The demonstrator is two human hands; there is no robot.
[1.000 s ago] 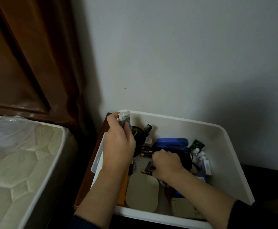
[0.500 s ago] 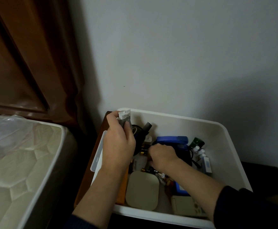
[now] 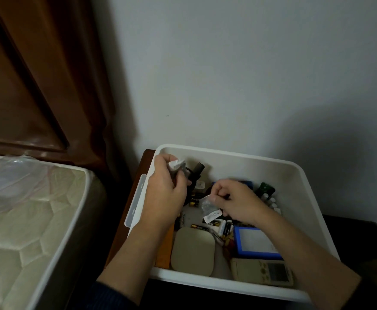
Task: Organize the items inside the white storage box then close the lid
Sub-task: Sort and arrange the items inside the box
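Evidently, with one small packet [image 3: 178, 164] gripped by the left hand [image 3: 165, 193] at ten o'clock in the white storage box [image 3: 295, 175] and another packet [image 3: 208, 209] pinched by the right hand [image 3: 239, 203] centrally, loose batteries [image 3: 199, 227] could be scattered if brushed.

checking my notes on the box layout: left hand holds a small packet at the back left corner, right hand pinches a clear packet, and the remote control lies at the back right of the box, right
Not quite. The head view shows the remote control at the front right of the white storage box, nearest the person. The rest stands: the left hand holds a small packet, and the right hand pinches a clear packet.
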